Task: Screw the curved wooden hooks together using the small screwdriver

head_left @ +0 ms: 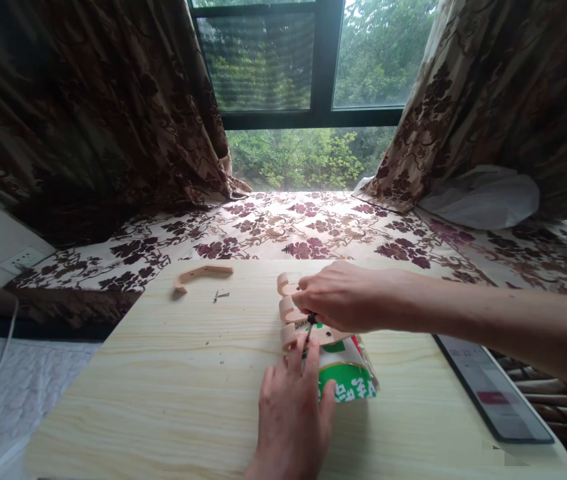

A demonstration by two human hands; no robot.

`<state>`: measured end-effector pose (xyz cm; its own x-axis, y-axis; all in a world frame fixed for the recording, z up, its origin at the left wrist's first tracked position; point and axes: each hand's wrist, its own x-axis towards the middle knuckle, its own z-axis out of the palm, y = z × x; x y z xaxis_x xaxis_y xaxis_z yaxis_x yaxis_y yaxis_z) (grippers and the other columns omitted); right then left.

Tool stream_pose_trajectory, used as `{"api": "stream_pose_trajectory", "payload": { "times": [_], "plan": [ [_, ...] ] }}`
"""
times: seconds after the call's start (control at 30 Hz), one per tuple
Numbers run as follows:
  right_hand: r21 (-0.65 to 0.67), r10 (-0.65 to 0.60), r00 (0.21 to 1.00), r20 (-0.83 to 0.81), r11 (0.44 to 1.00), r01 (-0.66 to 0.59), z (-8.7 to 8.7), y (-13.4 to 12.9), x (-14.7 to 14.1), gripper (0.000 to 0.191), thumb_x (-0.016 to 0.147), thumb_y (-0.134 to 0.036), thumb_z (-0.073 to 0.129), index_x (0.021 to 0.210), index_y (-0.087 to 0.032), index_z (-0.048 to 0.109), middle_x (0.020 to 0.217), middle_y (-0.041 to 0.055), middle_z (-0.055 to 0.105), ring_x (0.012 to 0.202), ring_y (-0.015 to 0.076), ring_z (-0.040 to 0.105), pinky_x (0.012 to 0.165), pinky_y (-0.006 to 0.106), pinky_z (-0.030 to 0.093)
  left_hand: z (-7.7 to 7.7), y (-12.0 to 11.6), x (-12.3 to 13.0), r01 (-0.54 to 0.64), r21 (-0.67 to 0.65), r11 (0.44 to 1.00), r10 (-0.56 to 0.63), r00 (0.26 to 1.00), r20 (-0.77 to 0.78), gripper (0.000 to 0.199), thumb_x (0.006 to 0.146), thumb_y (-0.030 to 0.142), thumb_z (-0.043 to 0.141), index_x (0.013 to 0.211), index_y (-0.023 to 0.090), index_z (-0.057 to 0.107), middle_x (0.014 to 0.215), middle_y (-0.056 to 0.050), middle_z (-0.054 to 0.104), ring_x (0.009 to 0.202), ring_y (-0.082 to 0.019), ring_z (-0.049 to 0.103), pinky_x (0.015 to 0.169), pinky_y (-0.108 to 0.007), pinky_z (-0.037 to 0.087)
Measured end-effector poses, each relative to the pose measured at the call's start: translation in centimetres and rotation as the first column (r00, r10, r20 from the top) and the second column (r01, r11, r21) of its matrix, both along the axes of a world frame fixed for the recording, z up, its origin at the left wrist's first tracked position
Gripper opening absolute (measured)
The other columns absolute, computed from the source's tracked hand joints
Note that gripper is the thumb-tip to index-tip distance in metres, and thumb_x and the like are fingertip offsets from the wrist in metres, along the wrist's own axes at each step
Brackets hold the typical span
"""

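Several curved wooden hooks (290, 335) lie side by side on a green and white packet (346, 381) at the middle of the table. My right hand (333, 297) is closed around the dark handle of a screwdriver (312, 320), above the hooks. The screwdriver's shaft points down toward the nearest hook. My left hand (296, 400) comes from below, its fingers near the shaft and the hook's curved end; what its fingertips grip is too small to make out. A separate wooden hook (208, 271) rests at the back left, with small screws (221, 295) beside it.
A phone (493, 393) lies at the right edge of the pale wooden table (163, 400). Tiny dark specks dot the tabletop left of the hooks. Behind stands a window seat with floral cloth (308, 230), and a white plastic bag (483, 197) sits at its right.
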<state>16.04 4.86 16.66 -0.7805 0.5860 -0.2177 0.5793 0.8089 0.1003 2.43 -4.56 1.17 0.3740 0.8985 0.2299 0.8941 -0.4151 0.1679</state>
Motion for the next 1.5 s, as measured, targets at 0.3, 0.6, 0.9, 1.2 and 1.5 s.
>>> {"api": "stream_pose_trajectory", "payload": {
  "times": [0.3,0.6,0.9,1.2,1.5],
  "plan": [
    [0.025,-0.121,0.993,-0.001,0.992,0.121,-0.2,-0.3,0.0,0.018,0.077,-0.018,0.053,0.092,-0.013,0.061,0.073,0.0080,0.067,0.056,0.0164,0.054,0.044,0.029,0.021,0.1,0.0,0.1,-0.016,-0.030,0.999,0.017,1.000,0.003,0.051,0.089,0.026,0.040,0.139,0.022,0.033,0.145,-0.009,0.039,0.113,-0.025,0.055,0.086,-0.044,0.049],
    [-0.013,-0.058,0.995,0.084,0.998,0.059,0.6,-0.5,0.3,0.013,0.082,-0.012,0.050,0.080,-0.012,0.063,0.069,0.0076,0.064,0.054,0.0130,0.048,0.047,0.028,0.024,0.3,-0.1,0.2,-0.017,-0.026,1.000,0.017,1.000,-0.006,0.050,0.089,0.025,0.042,0.138,0.021,0.036,0.144,-0.010,0.039,0.108,-0.025,0.057,0.086,-0.043,0.049],
    [-0.031,-0.019,0.999,0.033,0.999,0.020,0.7,-0.3,0.3,0.014,0.079,-0.010,0.052,0.087,-0.014,0.063,0.076,0.0065,0.066,0.056,0.0125,0.048,0.047,0.028,0.023,0.2,0.0,0.1,-0.011,-0.007,1.000,0.011,1.000,-0.002,0.049,0.089,0.025,0.040,0.138,0.020,0.036,0.145,-0.011,0.039,0.112,-0.025,0.056,0.085,-0.044,0.050],
    [0.056,-0.106,0.994,0.013,0.993,0.105,0.1,-0.2,0.0,0.017,0.084,-0.026,0.051,0.083,-0.014,0.064,0.063,0.0060,0.063,0.049,0.0126,0.042,0.045,0.029,0.019,0.3,-0.1,0.2,-0.018,-0.027,0.999,0.018,1.000,-0.003,0.049,0.088,0.024,0.042,0.137,0.020,0.038,0.144,-0.010,0.039,0.113,-0.026,0.055,0.086,-0.044,0.050],
    [-0.012,-0.087,0.996,0.033,0.996,0.087,0.7,-0.2,0.0,0.013,0.085,-0.018,0.050,0.088,-0.014,0.062,0.069,0.0063,0.064,0.054,0.0126,0.047,0.047,0.028,0.024,0.3,-0.1,0.1,-0.014,-0.024,1.000,0.014,1.000,-0.011,0.050,0.089,0.025,0.041,0.139,0.020,0.036,0.144,-0.011,0.039,0.112,-0.026,0.055,0.085,-0.043,0.050]
  ]
}}
